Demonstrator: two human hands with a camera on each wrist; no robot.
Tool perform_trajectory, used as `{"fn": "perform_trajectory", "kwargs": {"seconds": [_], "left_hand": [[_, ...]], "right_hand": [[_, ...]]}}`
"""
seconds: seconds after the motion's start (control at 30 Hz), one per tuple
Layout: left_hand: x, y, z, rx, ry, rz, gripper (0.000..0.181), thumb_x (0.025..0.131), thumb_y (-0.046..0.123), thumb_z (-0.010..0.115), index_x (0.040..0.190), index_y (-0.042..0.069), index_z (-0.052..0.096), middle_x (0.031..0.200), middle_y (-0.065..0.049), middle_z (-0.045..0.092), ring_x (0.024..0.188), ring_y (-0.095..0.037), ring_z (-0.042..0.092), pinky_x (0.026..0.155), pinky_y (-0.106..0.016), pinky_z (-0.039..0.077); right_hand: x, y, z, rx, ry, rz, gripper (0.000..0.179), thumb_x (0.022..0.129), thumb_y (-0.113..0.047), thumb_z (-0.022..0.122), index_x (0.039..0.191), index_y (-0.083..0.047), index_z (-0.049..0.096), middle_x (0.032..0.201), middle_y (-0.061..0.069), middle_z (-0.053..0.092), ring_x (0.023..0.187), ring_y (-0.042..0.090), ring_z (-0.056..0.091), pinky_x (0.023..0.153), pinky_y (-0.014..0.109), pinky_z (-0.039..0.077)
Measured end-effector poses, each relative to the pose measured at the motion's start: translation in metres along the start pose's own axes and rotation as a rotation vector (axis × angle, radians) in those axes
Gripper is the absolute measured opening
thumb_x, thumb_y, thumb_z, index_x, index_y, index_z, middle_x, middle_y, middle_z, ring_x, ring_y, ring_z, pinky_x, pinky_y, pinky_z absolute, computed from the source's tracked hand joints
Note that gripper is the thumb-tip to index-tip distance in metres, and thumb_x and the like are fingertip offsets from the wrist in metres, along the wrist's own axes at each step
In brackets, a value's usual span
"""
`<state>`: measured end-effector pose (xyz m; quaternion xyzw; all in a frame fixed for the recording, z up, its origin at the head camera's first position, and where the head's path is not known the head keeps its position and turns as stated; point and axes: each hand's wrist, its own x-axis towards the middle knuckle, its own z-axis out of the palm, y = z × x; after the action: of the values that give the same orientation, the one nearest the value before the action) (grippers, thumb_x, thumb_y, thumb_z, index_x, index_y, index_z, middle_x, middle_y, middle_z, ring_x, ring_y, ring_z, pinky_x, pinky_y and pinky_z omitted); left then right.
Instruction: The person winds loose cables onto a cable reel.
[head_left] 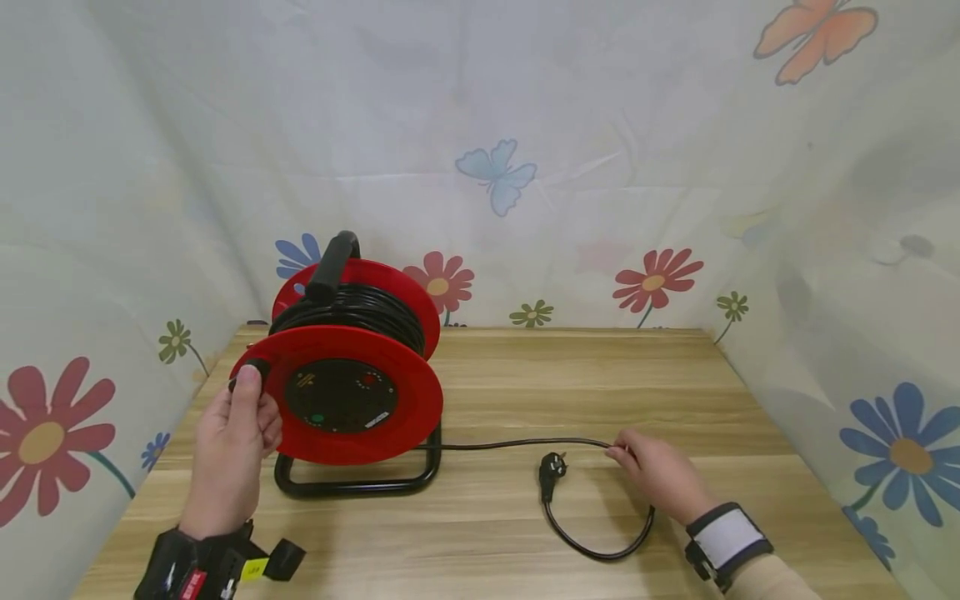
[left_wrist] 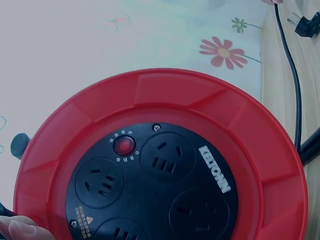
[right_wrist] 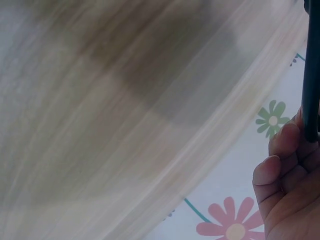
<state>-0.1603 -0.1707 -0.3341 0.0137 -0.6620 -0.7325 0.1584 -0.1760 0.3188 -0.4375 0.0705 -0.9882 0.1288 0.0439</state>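
Note:
A red cable reel (head_left: 420,396) with black cable wound between its discs stands on the left of the table. My left hand (head_left: 234,437) grips the black crank knob (head_left: 258,365) on the near disc, thumb up. From the reel's base a black cable (head_left: 510,444) runs right to my right hand (head_left: 663,473), which pinches it between thumb and fingers. Beyond that hand the free end loops back to a black plug (head_left: 552,468), prongs up. The left wrist view shows the sockets and red switch (left_wrist: 124,146) on the disc. In the right wrist view, curled fingers (right_wrist: 282,142) meet the cable (right_wrist: 311,75).
The reel has a black carrying handle (head_left: 333,265) on top and a black tube stand (head_left: 360,487) below. Behind the wooden table (head_left: 600,375) and along both sides hangs a pale flowered sheet (head_left: 570,225).

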Motion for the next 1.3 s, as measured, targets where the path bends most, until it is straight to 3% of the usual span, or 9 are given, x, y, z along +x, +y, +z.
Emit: {"fn": "perform_trajectory", "kwargs": {"seconds": [0.13, 0.3, 0.67, 0.8, 1.1, 1.3], "left_hand": [[0.001, 0.002, 0.006, 0.050, 0.017, -0.004, 0.040, 0.097, 0.045, 0.046, 0.081, 0.009, 0.041, 0.060, 0.000, 0.037, 0.053, -0.016, 0.037, 0.047, -0.032, 0.023], [0.001, 0.007, 0.016, 0.149, 0.064, 0.013, 0.041, 0.096, 0.047, 0.047, 0.081, 0.008, 0.044, 0.059, 0.000, 0.039, 0.054, -0.017, 0.040, 0.049, -0.023, 0.034], [0.003, 0.009, 0.019, 0.440, 0.067, 0.162, 0.038, 0.097, 0.042, 0.049, 0.079, 0.008, 0.044, 0.058, -0.002, 0.039, 0.055, -0.020, 0.041, 0.045, -0.029, 0.032], [0.005, 0.010, 0.021, 0.512, 0.043, 0.188, 0.038, 0.096, 0.043, 0.049, 0.081, 0.009, 0.046, 0.061, -0.006, 0.040, 0.058, -0.022, 0.043, 0.046, -0.029, 0.033], [0.005, 0.019, 0.025, 0.582, -0.066, 0.169, 0.042, 0.097, 0.046, 0.046, 0.088, 0.005, 0.046, 0.068, -0.012, 0.043, 0.064, -0.024, 0.046, 0.050, -0.031, 0.035], [0.004, 0.015, 0.031, 0.554, -0.070, 0.182, 0.039, 0.097, 0.045, 0.047, 0.089, 0.007, 0.042, 0.069, -0.011, 0.041, 0.062, -0.024, 0.044, 0.048, -0.031, 0.033]], "right_hand": [[0.000, -0.001, 0.000, 0.000, -0.007, 0.009, 0.015, 0.093, -0.027, 0.061, 0.090, -0.013, 0.062, 0.065, -0.004, 0.055, 0.053, 0.009, 0.044, 0.047, 0.028, 0.038], [-0.001, -0.001, 0.001, 0.004, -0.004, 0.009, 0.014, 0.092, -0.027, 0.062, 0.089, -0.013, 0.060, 0.064, -0.004, 0.054, 0.052, 0.009, 0.043, 0.046, 0.028, 0.038], [-0.002, -0.007, 0.006, 0.024, -0.003, -0.031, 0.013, 0.091, -0.026, 0.063, 0.086, -0.015, 0.059, 0.063, -0.005, 0.052, 0.052, 0.008, 0.042, 0.046, 0.026, 0.037], [-0.003, -0.007, 0.008, 0.024, -0.004, -0.041, 0.011, 0.091, -0.024, 0.063, 0.086, -0.015, 0.060, 0.064, -0.006, 0.054, 0.052, 0.007, 0.043, 0.046, 0.026, 0.038], [0.000, -0.008, 0.013, 0.023, -0.009, -0.027, 0.009, 0.091, -0.023, 0.063, 0.087, -0.015, 0.060, 0.065, -0.005, 0.056, 0.052, 0.008, 0.044, 0.046, 0.027, 0.039], [0.001, -0.010, 0.015, 0.027, -0.024, -0.034, 0.009, 0.093, -0.022, 0.061, 0.092, -0.014, 0.059, 0.066, -0.004, 0.055, 0.052, 0.008, 0.044, 0.047, 0.027, 0.039]]}}
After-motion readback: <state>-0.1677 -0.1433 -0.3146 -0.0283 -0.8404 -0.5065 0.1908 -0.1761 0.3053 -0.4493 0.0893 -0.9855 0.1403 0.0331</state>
